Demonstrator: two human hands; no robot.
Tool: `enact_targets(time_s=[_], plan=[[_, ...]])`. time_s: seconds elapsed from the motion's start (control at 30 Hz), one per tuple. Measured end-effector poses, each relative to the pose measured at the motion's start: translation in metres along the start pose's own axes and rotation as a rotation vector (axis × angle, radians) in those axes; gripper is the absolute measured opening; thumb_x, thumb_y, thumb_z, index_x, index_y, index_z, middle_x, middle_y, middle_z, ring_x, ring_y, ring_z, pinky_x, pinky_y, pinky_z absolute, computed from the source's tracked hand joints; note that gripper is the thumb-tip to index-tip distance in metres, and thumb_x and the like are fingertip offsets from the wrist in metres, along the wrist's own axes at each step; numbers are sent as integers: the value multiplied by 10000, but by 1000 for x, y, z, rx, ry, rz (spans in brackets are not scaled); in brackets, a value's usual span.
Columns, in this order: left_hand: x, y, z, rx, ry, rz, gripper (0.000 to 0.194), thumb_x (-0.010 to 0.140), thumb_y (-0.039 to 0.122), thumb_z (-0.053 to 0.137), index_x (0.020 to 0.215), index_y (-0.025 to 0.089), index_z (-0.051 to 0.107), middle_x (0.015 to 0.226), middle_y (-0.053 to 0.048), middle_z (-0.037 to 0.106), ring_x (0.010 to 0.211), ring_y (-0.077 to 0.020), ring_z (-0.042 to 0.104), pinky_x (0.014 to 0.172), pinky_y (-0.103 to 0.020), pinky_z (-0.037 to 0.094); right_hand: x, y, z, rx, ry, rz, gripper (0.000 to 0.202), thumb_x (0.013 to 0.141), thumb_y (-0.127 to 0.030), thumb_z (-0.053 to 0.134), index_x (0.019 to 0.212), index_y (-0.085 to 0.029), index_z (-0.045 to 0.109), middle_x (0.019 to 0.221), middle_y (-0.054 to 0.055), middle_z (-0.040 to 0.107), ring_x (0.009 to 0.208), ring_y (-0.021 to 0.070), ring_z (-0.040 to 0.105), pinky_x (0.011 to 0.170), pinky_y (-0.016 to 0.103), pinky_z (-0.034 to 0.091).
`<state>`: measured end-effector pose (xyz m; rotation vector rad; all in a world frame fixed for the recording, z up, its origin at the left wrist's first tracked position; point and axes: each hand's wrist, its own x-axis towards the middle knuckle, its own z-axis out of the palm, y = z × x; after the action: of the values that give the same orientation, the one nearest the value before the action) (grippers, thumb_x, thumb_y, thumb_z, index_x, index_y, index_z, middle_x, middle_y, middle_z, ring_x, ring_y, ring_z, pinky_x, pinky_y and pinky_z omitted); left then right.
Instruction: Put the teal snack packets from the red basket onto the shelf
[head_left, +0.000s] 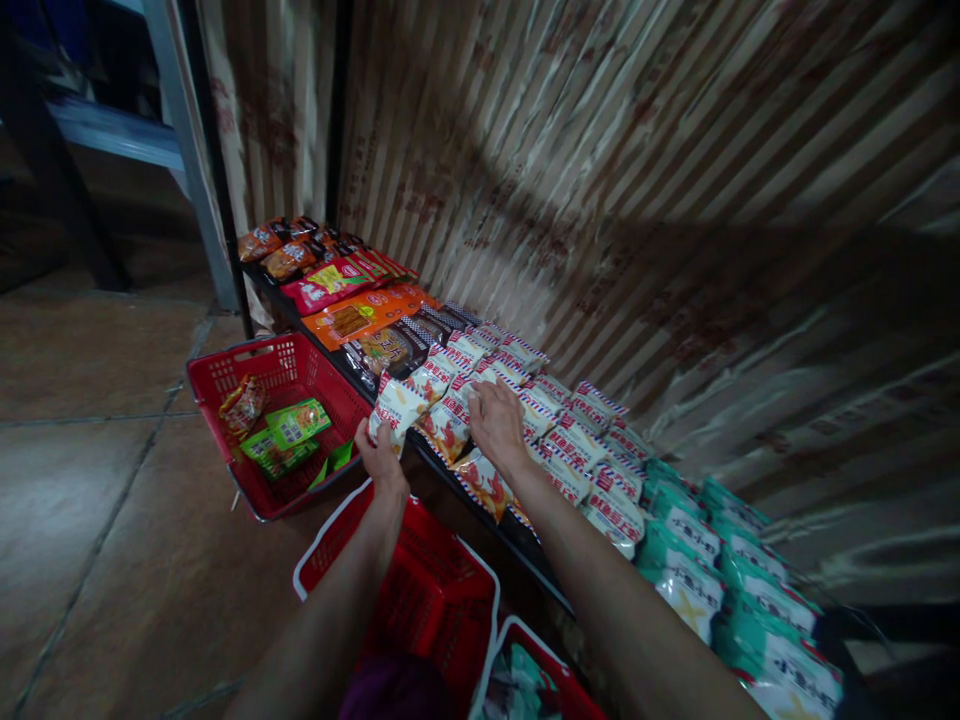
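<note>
My left hand is closed on a white snack bag with red print, held at the shelf's front edge with the thumb on its face. My right hand lies over the rows of similar white snack bags, its fingers slightly bent and apart, touching the bags beneath it. A white bag with a reddish picture sits just in front of that hand. Below my left forearm stands a red basket with a white handle.
Left of it, another red basket holds green packets and an orange-red packet. Brown, orange and red packs fill the shelf's far end; green-white bags fill the right. A third basket is partly visible. Corrugated sheeting stands behind.
</note>
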<state>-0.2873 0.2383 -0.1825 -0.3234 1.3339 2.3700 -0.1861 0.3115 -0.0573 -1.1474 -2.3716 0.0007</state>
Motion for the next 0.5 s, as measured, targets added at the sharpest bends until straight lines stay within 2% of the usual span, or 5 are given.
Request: enact_targets(time_s=[0.2, 0.37, 0.43, 0.5], plan=[[-13, 14, 0, 11, 21, -3, 428, 751, 323, 600, 1152, 241, 476, 1010, -12, 574, 885, -142, 603, 793, -286, 483, -21, -18, -3, 90, 22, -77, 422, 928, -318, 329, 1165, -108, 609, 1224, 144, 608, 1282, 286, 400, 1070, 474, 284], [-43, 29, -1, 86, -93, 104, 398, 787, 318, 549, 1162, 222, 454, 1119, -46, 551, 970, -156, 577, 845, -297, 468, -58, -52, -12, 323, -18, -112, 485, 912, -391, 378, 1330, -156, 451, 1285, 133, 566, 1214, 253, 491, 1040, 446, 359], [-58, 31, 1, 127, -130, 150, 406, 793, 316, 542, 1168, 200, 441, 1169, -77, 533, 999, -164, 564, 863, -302, 464, -66, -59, -13, 457, -41, -41, 572, 881, -395, 440, 1404, -187, 337, 1281, 121, 568, 1158, 247, 542, 994, 427, 411], [-72, 29, 4, 180, -194, 224, 405, 810, 322, 527, 1178, 183, 436, 1213, -109, 516, 1050, -182, 547, 895, -319, 455, -68, -56, -12, 616, -32, 109, 673, 848, -388, 496, 1443, -205, 241, 1198, 112, 615, 1036, 233, 613, 903, 395, 476]])
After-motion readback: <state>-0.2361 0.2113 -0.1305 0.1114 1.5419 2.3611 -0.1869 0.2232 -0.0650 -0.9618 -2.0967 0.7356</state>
